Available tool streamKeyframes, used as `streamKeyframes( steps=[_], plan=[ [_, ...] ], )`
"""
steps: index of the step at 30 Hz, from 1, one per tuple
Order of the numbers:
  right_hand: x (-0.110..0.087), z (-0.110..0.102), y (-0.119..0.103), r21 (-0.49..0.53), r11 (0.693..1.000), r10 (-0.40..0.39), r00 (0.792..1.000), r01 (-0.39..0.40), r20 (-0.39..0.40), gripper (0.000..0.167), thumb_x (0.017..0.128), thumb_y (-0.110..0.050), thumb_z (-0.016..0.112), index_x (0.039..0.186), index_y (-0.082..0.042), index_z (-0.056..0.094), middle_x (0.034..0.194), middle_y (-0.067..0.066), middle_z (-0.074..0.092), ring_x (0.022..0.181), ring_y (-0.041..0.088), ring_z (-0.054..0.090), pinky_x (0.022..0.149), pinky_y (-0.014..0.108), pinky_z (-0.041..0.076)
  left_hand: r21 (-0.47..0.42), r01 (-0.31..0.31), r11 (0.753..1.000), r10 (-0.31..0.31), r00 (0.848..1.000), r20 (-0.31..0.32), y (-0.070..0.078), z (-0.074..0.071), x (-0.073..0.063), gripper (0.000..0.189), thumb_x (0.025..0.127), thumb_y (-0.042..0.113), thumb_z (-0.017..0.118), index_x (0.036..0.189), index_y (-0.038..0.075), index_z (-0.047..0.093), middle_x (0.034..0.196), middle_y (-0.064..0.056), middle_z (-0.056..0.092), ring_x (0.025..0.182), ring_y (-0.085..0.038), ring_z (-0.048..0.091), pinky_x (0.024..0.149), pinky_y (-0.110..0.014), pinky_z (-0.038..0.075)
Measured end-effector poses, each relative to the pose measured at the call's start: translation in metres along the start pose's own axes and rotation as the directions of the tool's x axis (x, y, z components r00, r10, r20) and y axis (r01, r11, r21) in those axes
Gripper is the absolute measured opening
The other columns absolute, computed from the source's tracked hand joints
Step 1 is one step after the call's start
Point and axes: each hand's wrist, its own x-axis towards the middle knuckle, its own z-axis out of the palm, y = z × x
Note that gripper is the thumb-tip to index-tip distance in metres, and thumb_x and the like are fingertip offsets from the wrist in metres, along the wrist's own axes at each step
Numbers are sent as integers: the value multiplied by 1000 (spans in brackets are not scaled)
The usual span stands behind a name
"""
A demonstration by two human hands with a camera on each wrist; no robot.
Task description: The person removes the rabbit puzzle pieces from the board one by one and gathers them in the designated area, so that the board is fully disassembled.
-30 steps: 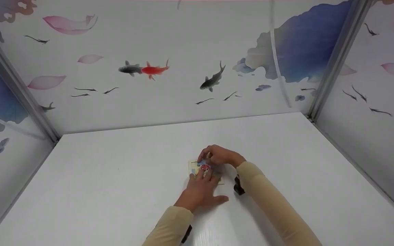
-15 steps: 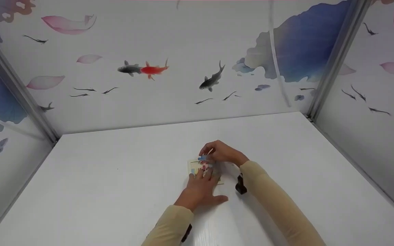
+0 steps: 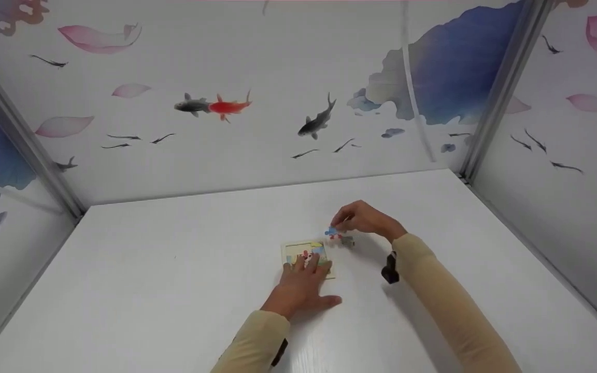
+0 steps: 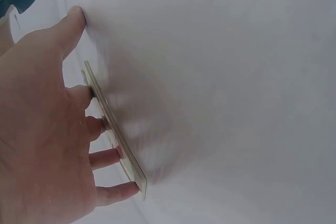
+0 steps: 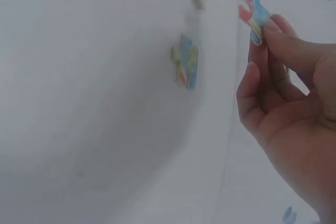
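Note:
In the head view, my left hand lies with spread fingers on a small jigsaw puzzle board, whose picture is partly covered. Along its upper part a bare pale patch shows. From the left wrist view, the fingertips press at the edge of the board while the thumb touches the table. To the right, my right hand pinches a blue and red puzzle piece between thumb and fingers, above the table. Close below it lie loose puzzle pieces, overlapping one another.
The white table is bounded by a back wall and side walls printed with fish and petals. Grey metal posts stand at the corners. A dark wrist device sits under the right sleeve.
My right hand has lifted the blue and red puzzle piece off the board and carried it right. The loose pieces have come into view there. My left hand stays on the board.

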Motion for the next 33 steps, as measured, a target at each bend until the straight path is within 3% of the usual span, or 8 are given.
streamKeyframes(
  steps=[7,16,25,33],
  plan=[
    [-13,-19,24,-26,996,80,997,-80,-18,17,96,-12,66,109,-7,75,110,11,72,89,14,59,83,28,52,-12,12,1000,-12,1000,9,-4,2,2,83,91,66,58,158,23,32,168,-8,23,156,-35,19,123,-60,22],
    [-24,-24,46,-56,982,181,983,-182,-24,17,95,-12,66,109,-7,74,110,10,71,89,17,54,78,27,46,-1,7,1000,-7,1000,0,-6,4,1,84,91,67,56,159,23,31,168,-8,21,156,-36,18,123,-60,21],
    [-26,-12,51,-80,976,199,977,-205,-76,19,93,-15,71,111,-10,75,112,10,71,91,18,56,79,27,48,5,11,1000,-11,1000,-8,-5,4,0,85,91,68,56,158,23,32,168,-8,23,155,-36,20,122,-60,23],
    [-28,-9,52,-100,971,208,973,-217,-96,16,95,-17,70,109,-11,75,112,9,71,97,20,57,92,37,50,24,3,1000,-3,1000,-14,0,4,-2,83,92,67,54,159,24,31,168,-5,24,155,-36,22,121,-59,26]
  ],
)
